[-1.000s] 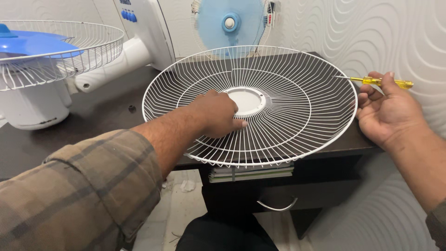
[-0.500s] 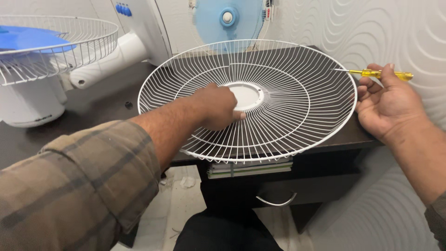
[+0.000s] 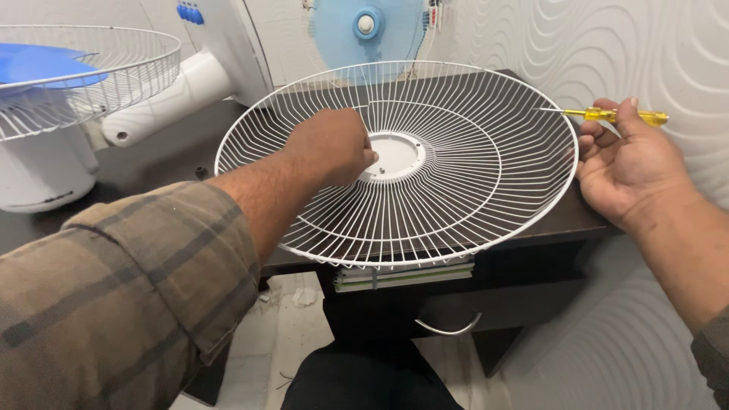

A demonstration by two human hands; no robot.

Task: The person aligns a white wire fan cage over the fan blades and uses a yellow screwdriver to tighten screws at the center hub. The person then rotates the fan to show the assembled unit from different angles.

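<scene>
Left hand (image 3: 330,148) grips fan guard (image 3: 456,205) centre; right hand (image 3: 630,171) holds screwdriver (image 3: 607,115)

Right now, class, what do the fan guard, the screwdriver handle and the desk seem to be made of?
Fan guard: thin metal wire, apparently white-coated; fine, evenly bent spokes and rings, with a white, probably plastic, hub. Screwdriver handle: clear yellow plastic; light passes through it. Desk: dark wood or laminate with a dull sheen; which one cannot be told.

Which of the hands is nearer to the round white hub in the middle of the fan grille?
Left. The left hand rests on the grille wires right beside the hub; the right hand is out at the grille's rim.
</scene>
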